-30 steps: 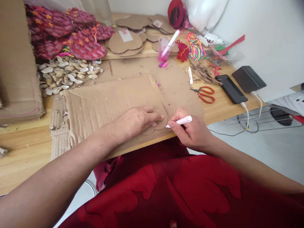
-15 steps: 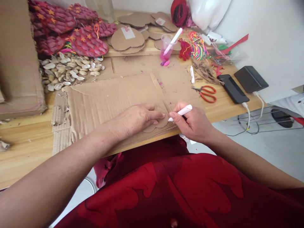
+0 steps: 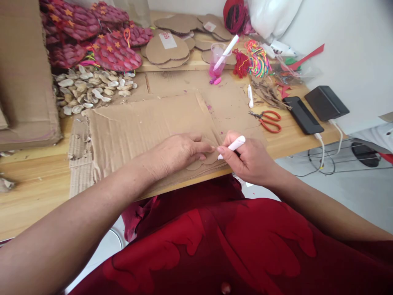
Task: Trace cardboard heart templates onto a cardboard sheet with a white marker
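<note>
Left hand (image 3: 181, 153): lying palm down, fingers partly spread and reaching forward, grasping nothing; it is resting on a scalloped cutout (image 3: 211, 157) and holding it flat against the sheet.
Right hand (image 3: 250, 162): closing thumb and fingers around a white marker (image 3: 236, 145), whose tip is pointing down-left at the cutout's right edge; whether the tip is touching cannot be told.
Sheet (image 3: 138, 127), brown cardboard: lying at the near edge of the table (image 3: 30, 180), under the cutout and the left hand; its left end is showing torn corrugation.
Scissors (image 3: 272, 121), orange-handled: lying beyond the right hand.
Pen (image 3: 250, 96), white: lying just behind the scissors.
Twigs (image 3: 270, 92): lying in a loose bundle beside the pen.
Phone (image 3: 302, 114), dark: lying at the right, a white cable running from it; a black box (image 3: 327, 101) is standing beside it.
Cup (image 3: 214, 70), clear with pink below: standing behind the sheet, a second white marker leaning up and out to the right.
Threads (image 3: 259, 61), multicoloured: lying bunched to the right of the cup.
Shells (image 3: 81, 92): lying heaped at the back left.
Plaques (image 3: 116, 53), pink with orange stars: lying piled behind the shells.
Shapes (image 3: 167, 51), cardboard: lying stacked between plaques and cup.
</note>
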{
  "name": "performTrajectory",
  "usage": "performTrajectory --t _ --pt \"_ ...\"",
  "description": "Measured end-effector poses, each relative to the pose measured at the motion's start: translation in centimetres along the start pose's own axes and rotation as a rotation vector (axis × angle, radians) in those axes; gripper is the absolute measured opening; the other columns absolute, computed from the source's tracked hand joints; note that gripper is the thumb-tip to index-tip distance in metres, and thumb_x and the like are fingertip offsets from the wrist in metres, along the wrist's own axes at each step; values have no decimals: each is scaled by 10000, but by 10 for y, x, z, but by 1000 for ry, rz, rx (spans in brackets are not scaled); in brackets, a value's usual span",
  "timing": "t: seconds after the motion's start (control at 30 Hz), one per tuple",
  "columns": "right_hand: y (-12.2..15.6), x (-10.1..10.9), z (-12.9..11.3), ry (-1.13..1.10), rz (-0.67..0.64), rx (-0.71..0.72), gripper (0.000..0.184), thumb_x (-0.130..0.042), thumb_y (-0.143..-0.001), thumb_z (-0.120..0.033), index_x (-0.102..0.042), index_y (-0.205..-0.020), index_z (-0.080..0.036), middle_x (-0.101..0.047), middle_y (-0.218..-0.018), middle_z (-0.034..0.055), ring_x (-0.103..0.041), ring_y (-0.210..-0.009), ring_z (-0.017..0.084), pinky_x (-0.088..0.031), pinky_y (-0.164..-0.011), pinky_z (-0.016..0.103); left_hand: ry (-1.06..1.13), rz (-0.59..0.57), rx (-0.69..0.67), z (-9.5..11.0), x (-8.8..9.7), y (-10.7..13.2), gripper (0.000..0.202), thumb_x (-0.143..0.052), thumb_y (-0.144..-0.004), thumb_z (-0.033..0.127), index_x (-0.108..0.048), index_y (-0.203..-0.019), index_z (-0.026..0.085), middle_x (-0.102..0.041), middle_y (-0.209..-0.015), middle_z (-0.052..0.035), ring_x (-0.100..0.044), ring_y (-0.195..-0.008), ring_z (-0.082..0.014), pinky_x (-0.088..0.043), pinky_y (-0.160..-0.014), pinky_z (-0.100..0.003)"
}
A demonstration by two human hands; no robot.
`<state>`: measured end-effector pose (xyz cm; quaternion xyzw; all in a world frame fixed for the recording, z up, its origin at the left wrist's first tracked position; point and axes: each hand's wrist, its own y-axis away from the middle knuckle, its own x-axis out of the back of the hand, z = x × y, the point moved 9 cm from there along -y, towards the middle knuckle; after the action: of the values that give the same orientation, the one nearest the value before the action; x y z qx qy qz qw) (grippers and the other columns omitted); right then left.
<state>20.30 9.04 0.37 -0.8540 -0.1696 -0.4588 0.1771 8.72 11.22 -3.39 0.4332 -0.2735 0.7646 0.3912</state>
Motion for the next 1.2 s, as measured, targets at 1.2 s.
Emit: performTrajectory --t 1.2 --pt "3 0 -20 -32 68 169 224 -502 -1030 -263 -496 -815 -198 -502 -683 -38 -469 -566 90 -326 -548 266 8 -52 45 2 1 -2 320 -451 -1035 303 -699 -1234 265 -598 -959 -24 -607 -841 -147 -457 -799 -252"
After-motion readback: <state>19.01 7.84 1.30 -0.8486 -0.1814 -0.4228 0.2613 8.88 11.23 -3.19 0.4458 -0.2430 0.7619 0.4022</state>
